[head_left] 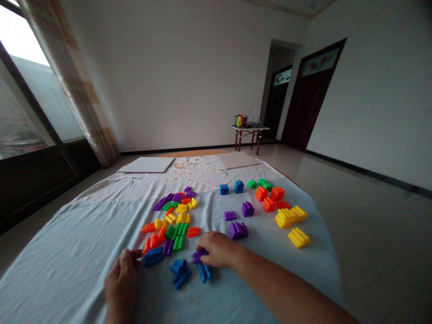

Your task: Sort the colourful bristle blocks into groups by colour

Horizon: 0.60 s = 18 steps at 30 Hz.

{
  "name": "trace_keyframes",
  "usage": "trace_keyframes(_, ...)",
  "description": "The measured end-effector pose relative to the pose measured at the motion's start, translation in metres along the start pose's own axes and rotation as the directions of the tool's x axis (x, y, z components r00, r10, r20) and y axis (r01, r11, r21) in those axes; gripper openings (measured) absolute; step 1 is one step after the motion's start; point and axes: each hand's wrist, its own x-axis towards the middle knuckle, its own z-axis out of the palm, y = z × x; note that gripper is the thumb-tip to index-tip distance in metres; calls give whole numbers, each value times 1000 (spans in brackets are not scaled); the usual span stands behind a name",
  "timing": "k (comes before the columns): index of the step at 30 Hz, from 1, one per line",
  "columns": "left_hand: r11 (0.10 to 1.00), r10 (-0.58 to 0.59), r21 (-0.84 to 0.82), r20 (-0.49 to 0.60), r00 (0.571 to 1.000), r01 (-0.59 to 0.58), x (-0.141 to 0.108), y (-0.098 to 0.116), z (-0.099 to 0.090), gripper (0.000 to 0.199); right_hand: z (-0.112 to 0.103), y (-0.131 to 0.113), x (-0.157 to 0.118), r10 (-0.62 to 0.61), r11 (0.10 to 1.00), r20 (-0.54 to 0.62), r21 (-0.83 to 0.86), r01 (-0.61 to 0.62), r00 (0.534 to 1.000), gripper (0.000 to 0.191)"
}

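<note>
My right hand (218, 249) has its fingers closed on a purple piece (200, 256), just above a pair of blue pieces (204, 272). At the left, my left hand (124, 270) rests on the cloth, its thumb and fingertips near the end of a blue block (153, 257); whether they touch is unclear. Between the hands lie more blue pieces (180, 273). Beyond them spreads a mixed heap of green (178, 231), orange (154, 240), yellow (182, 218) and purple (168, 247) pieces. A purple stack (238, 230) stands beyond my right hand.
Sorted stacks sit at the right: yellow (299, 237), orange (269, 204), green (265, 184), with blue (239, 186) at the back. Two flat boards (147, 164) (238, 160) lie at the far edge of the cloth-covered table (77, 238). A small table (249, 128) stands beyond.
</note>
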Motion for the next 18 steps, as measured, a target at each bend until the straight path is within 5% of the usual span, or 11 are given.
trace_keyframes(6, 999, -32, -1, 6, 999, 32, 5, -8, 0, 47, -12, 0, -19, 89, 987, -273, 157, -47, 958, 46)
trace_keyframes(14, 999, -36, 18, 19, 999, 35, 1, -1, -1, 50, -39, 65, -75, 543, 805, -473, 529, -269, 694, 46)
trace_keyframes(18, 1000, -29, 9, 11, 1000, 29, 3, -2, 0, 50, -30, 95, -82, 630, 757, -450, 536, -373, 633, 45)
